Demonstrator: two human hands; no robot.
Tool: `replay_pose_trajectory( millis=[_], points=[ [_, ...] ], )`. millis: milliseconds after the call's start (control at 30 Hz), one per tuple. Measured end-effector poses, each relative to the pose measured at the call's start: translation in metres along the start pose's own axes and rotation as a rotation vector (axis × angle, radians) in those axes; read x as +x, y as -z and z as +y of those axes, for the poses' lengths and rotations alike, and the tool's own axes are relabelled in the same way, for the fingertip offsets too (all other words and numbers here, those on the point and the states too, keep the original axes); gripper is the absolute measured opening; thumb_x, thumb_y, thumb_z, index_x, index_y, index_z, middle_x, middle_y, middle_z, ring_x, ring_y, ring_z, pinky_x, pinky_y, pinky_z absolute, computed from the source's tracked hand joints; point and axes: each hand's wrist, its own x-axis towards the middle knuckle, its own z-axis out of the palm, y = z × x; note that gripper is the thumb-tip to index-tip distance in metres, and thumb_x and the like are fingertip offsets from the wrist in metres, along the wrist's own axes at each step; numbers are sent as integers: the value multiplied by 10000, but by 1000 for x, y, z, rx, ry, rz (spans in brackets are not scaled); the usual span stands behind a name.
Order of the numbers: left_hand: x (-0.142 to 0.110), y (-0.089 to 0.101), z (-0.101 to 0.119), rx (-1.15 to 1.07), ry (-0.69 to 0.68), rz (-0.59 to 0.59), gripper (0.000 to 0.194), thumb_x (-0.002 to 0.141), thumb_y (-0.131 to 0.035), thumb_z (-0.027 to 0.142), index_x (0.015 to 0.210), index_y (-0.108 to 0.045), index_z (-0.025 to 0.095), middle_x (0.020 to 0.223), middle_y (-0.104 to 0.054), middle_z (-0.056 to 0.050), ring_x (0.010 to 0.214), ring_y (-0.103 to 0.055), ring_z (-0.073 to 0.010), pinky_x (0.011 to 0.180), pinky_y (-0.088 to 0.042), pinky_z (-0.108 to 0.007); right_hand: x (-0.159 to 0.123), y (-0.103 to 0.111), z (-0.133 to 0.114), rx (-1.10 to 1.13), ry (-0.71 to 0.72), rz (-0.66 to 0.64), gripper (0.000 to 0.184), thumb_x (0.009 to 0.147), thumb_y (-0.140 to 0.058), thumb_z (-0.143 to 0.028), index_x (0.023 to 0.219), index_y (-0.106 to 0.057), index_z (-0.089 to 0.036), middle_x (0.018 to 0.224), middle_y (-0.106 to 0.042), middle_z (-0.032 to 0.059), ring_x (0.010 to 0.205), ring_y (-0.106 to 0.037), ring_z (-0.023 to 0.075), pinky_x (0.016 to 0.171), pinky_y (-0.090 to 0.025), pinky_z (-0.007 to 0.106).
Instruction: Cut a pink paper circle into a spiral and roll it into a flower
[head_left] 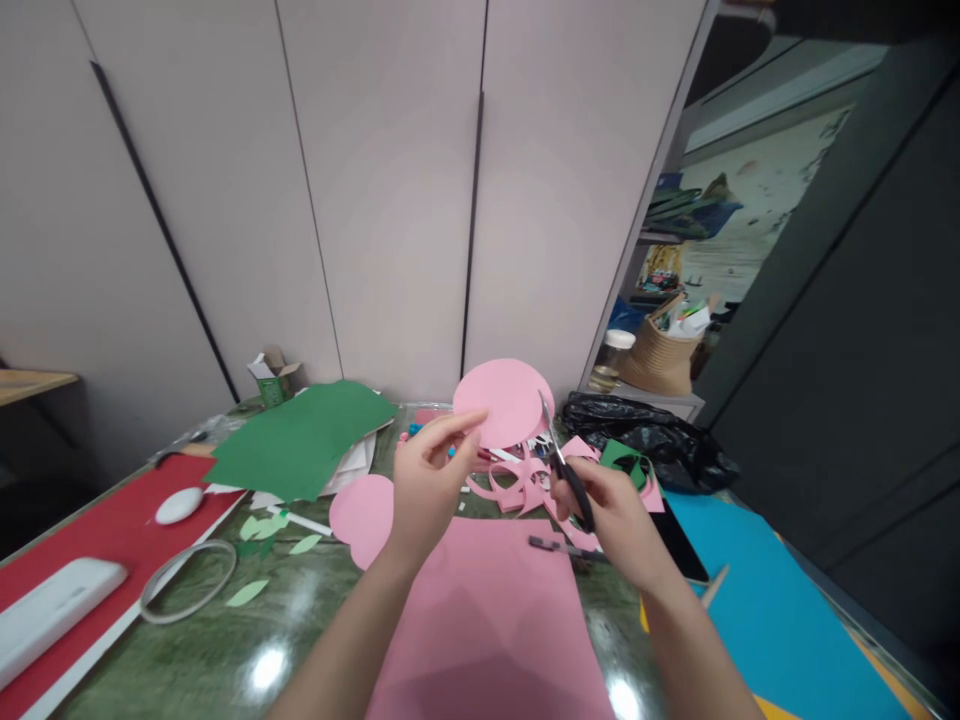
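Note:
My left hand pinches the lower left edge of a pink paper circle between thumb and fingers, holding it up above the table. In my right hand is a pair of scissors with black handles. Their blades point up and lie at the circle's right edge; I cannot tell how far apart they are. Below both hands lies a large pink paper sheet. More pink paper circles rest left of my left wrist, and curled pink paper scraps lie behind the sheet.
Green paper and red paper lie on the left, with a white mouse, a cable loop and small green leaf cutouts. Blue paper and a black plastic bag are on the right. Cabinet doors stand behind.

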Motion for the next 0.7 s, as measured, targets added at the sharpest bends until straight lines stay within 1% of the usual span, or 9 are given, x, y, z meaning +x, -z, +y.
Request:
replay_pose_trajectory(
  millis=[200, 367, 433, 567, 700],
  points=[
    [1, 0, -2, -36, 4, 29, 228, 727, -620, 217, 941, -689, 180, 951, -687, -65, 811, -632, -149, 739, -517, -249, 1, 1, 1, 16, -29, -25, 215, 798, -464, -224, 592, -502, -174, 571, -535, -23, 557, -478, 108, 530, -342, 213],
    [1, -2, -5, -152, 55, 15, 333, 684, -664, 199, 1016, -657, 182, 923, -678, -62, 733, -612, -120, 687, -521, -232, 0, 1, 1, 24, -42, -36, 219, 807, -467, -240, 604, -516, -175, 564, -540, -24, 548, -481, 105, 515, -343, 208],
    [1, -3, -5, -185, 59, 31, 367, 671, -675, 195, 1037, -648, 183, 913, -671, -60, 725, -603, -112, 679, -517, -224, 0, 0, 1, 26, -45, -41, 206, 802, -474, -233, 609, -520, -176, 562, -541, -25, 546, -478, 104, 510, -343, 205],
    [0, -4, -4, -162, 72, 63, 382, 676, -672, 211, 1053, -642, 159, 792, -658, -48, 675, -575, -101, 647, -506, -208, 0, -4, 0, 52, -21, -38, 241, 804, -463, -228, 572, -499, -173, 565, -535, -18, 547, -468, 104, 512, -339, 210],
    [-1, -3, -2, -141, 90, 29, 377, 675, -665, 210, 1047, -644, 156, 765, -651, -40, 663, -563, -99, 628, -508, -203, 2, -8, 1, 61, 8, -42, 272, 835, -445, -310, 608, -503, -172, 563, -520, -12, 547, -457, 114, 517, -333, 226]
  ],
)
